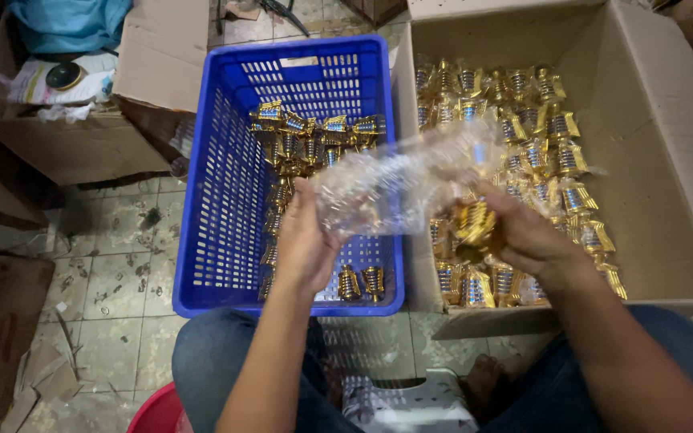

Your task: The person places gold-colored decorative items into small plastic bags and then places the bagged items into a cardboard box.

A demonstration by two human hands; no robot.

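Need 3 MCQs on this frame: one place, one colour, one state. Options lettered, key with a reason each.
1. Where do the unwrapped gold-and-silver ribbed metal pieces lie?
A. in the blue perforated plastic crate
B. on the tiled floor
C. on the white stool

2. What colour is the round tub at the bottom edge, by the person's knee?
A. green
B. red
C. black

3. What is the right hand doing?
A. resting empty on the knee
B. gripping the crate rim
C. gripping a gold piece at the mouth of the clear plastic bag

Key:
1 A: bare pieces sit inside the crate; those in the brown cardboard box are bagged.
2 B: its rim shows red.
3 C: fingers close on the gold piece while the left hand holds the bag's other end.
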